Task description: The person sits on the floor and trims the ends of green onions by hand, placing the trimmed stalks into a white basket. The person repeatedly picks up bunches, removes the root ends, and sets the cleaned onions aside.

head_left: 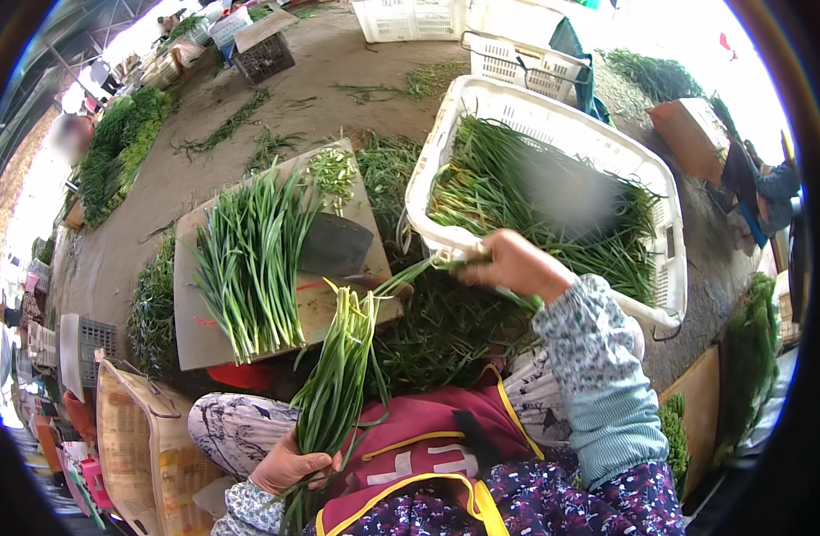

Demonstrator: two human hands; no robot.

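My left hand (292, 463) is closed round a bunch of garlic chives (337, 362), held upright over my lap with the pale ends at the top. At the near rim of a white crate (446, 234), the fingers of my right hand (515, 263) are closed on a few chive stalks (408, 275). Loose chives (526, 183) fill much of that crate. A thick pile of chives (254, 259) lies on a board (196, 313) in front of me. Beside the pile rests a cleaver with a dark broad blade (336, 243); its handle is mostly hidden.
Pale trimmings (331, 171) sit at the board's far corner. Green scraps (450, 326) cover the ground between board and crate. A yellowish crate (146, 447) stands at my left, and more white crates (410, 20) stand farther off. Green bundles (115, 152) lie at the far left.
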